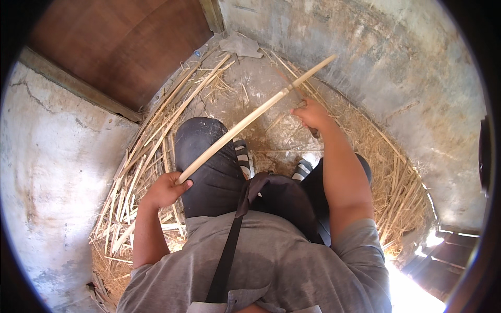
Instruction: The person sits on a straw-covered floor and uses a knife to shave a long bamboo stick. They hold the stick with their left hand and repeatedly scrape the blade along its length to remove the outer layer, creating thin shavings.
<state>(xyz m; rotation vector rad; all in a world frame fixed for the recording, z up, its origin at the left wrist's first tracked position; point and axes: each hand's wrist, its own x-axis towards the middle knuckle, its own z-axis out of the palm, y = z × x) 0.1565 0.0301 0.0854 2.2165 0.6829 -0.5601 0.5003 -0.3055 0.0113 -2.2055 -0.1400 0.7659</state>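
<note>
A long pale bamboo strip [245,122] slants across in front of me, its far end up toward the right-hand wall. My left hand [166,190] is closed around its near end, beside my left knee. My right hand [313,115] is closed on a knife, whose dark handle end [314,133] shows below the fist. The thin, blurred blade [284,77] crosses the strip close to a joint in it. Whether the blade touches the strip or has cut into it, I cannot tell.
Split bamboo strips [156,141] lie in a heap along the left wall. Shavings [389,177] pile up against the right wall [381,62]. A brown door panel [125,47] stands at the far left, near a grey slab [241,46]. My sandalled feet [243,156] rest on the floor.
</note>
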